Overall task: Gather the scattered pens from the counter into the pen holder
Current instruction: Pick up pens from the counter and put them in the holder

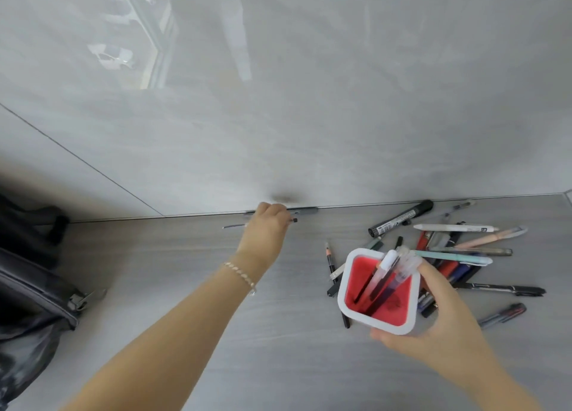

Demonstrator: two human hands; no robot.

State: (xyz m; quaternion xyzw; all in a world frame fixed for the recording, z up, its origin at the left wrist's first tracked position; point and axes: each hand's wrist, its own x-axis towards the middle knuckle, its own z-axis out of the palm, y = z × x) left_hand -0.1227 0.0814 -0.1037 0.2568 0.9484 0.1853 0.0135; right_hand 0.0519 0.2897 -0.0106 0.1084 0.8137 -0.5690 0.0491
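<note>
Grey wood-grain bench [173,274], glossy grey wall [325,107]: the left hand [267,228] pinches a thin pen [234,226] at the wall's foot. The right hand [441,325] grips the pen holder [342,294]; a dark bag [29,302] sits at left.

You will find no word, brand or number here that you can read. The black marker [400,218] lying near the wall carries a white label with dark print along its barrel, but the print is too small and blurred to make out. The white pen [455,228] just beside it bears a small dark marking near its right end, equally unreadable.
</note>
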